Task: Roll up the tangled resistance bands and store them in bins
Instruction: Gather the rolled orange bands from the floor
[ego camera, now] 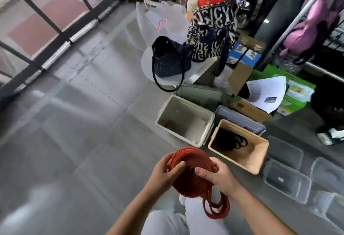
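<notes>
Head view, looking down: a red resistance band [188,177] is wound into a thick round coil and held in front of the person, above the grey tiled floor [93,123]. The coil is tilted on edge with its ringed face turned up toward the camera. Its unwound end hangs in long loose loops toward the lower right. The left hand [163,173] grips the coil's left side, fingers curled behind and thumb on its face. The right hand [217,177] grips the right side likewise. Beyond on the floor stand a white bin [204,136] and, just beside it, a beige bin [260,158] holding black bands [232,141].
</notes>
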The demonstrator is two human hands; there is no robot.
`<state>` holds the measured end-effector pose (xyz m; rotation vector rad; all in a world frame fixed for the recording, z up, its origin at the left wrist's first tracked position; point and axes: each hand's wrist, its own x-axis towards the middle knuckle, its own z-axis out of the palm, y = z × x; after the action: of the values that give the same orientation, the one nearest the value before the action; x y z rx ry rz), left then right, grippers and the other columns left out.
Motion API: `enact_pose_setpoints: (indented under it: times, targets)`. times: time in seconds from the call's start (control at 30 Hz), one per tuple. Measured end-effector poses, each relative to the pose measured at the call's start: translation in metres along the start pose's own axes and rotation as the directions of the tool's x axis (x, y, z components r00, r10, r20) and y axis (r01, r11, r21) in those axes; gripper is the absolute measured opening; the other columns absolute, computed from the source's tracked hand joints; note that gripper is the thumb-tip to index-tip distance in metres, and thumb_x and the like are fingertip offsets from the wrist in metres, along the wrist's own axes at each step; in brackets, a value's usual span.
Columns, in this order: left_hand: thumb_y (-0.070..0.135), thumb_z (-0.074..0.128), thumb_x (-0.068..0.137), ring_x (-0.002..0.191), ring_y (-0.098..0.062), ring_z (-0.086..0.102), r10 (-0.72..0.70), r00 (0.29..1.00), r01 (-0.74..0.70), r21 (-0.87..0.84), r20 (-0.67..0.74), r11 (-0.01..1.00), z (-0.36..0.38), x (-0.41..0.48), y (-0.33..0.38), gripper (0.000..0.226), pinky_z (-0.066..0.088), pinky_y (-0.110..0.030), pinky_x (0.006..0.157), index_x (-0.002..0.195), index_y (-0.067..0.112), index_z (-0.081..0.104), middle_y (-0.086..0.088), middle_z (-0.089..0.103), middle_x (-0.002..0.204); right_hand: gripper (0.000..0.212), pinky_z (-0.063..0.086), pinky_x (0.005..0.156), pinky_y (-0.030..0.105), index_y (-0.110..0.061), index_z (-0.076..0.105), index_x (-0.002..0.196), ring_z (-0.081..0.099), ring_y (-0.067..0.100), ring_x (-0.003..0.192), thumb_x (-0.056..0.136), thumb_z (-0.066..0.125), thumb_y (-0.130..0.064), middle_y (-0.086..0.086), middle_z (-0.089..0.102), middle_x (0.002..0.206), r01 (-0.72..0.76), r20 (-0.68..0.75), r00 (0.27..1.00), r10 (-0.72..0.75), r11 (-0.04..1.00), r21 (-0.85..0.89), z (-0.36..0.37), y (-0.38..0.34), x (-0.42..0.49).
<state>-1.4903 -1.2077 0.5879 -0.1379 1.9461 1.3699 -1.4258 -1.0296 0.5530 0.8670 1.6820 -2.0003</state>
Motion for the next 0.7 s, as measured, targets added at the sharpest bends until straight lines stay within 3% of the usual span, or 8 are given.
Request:
enact_pose_setpoints:
  times: [0.13,0.2,0.33,0.43,0.5,0.6,0.67,0.7]
  targets:
    - [0.025,0.069,0.083,0.091,0.005,0.063,-0.019,1.0,0.02,0.008,-0.017,1.0,-0.032,0.09,-0.017,0.022,0.048,-0.013,0.079,0.103,0.028,0.06,0.008,0.068,0.102,0.1,0.049,0.07,0.019,-0.018,0.056,0.101,0.068,0.008,0.082,0.02,0.083,-0.069,0.001,0.07,0.094,-0.046,-0.089,0.995,0.048,0.999,0.023,0.023,0.006,0.087]
    - [0.029,0.07,0.083,0.093,0.002,0.064,-0.041,0.999,0.041,0.003,-0.014,0.999,-0.037,0.147,-0.044,0.023,0.049,-0.016,0.082,0.104,0.026,0.061,0.009,0.07,0.099,0.097,0.05,0.071,0.022,-0.017,0.056,0.101,0.068,0.01,0.083,0.02,0.085,-0.063,0.002,0.07,0.094,-0.092,-0.111,0.989,0.096,0.995,0.043,0.027,0.022,0.142]
    - [0.027,0.066,0.085,0.087,0.009,0.062,-0.076,0.997,0.076,0.02,0.003,0.997,-0.035,0.263,-0.113,0.021,0.046,-0.009,0.075,0.104,0.025,0.057,0.007,0.067,0.103,0.067,0.054,0.071,0.025,-0.009,0.059,0.105,0.069,0.014,0.081,0.05,0.09,-0.034,0.004,0.071,0.09,-0.168,-0.146,0.973,0.18,0.981,0.093,0.026,0.071,0.255]
    - [0.028,0.07,0.081,0.091,-0.005,0.064,-0.114,0.993,0.114,-0.006,0.022,0.993,-0.032,0.347,-0.158,0.039,0.051,-0.019,0.078,0.113,0.015,0.051,-0.002,0.066,0.104,0.034,0.055,0.068,0.024,-0.009,0.064,0.098,0.07,0.014,0.076,0.07,0.081,-0.017,0.004,0.073,0.084,-0.157,-0.212,0.961,0.178,0.981,0.11,0.021,0.111,0.332]
    - [0.03,0.074,0.078,0.083,-0.011,0.066,-0.106,0.992,0.103,0.037,0.075,0.994,-0.031,0.398,-0.179,0.036,0.053,-0.025,0.07,0.105,0.014,0.056,-0.004,0.068,0.096,0.025,0.057,0.074,0.031,-0.009,0.069,0.092,0.071,0.019,0.079,0.073,0.078,-0.02,0.006,0.074,0.082,-0.134,-0.245,0.957,0.155,0.986,0.099,0.016,0.134,0.379]
    - [0.029,0.074,0.08,0.062,-0.008,0.061,-0.063,0.989,0.058,0.042,0.137,0.997,-0.025,0.465,-0.205,0.023,0.048,-0.022,0.052,0.089,0.01,0.065,-0.003,0.065,0.073,0.017,0.057,0.081,0.037,-0.011,0.073,0.081,0.072,0.02,0.08,0.075,0.077,-0.026,0.005,0.075,0.08,-0.075,-0.284,0.955,0.089,0.995,0.059,0.007,0.162,0.444]
    - [0.027,0.072,0.082,0.063,-0.011,0.063,-0.103,0.982,0.108,-0.025,0.157,0.994,-0.02,0.504,-0.221,0.021,0.052,-0.023,0.053,0.089,0.008,0.067,-0.006,0.065,0.072,0.022,0.057,0.082,0.037,-0.012,0.073,0.081,0.072,0.018,0.078,0.072,0.078,-0.031,0.004,0.075,0.079,-0.063,-0.314,0.947,0.072,0.997,0.037,0.0,0.179,0.486]
    - [0.03,0.075,0.079,0.071,-0.016,0.066,-0.145,0.976,0.157,-0.062,0.166,0.986,-0.017,0.524,-0.229,0.027,0.057,-0.029,0.062,0.092,0.007,0.067,-0.008,0.067,0.077,0.029,0.057,0.083,0.037,-0.011,0.073,0.084,0.072,0.018,0.078,0.069,0.079,-0.035,0.004,0.075,0.079,-0.075,-0.318,0.944,0.083,0.996,0.038,-0.004,0.187,0.506]
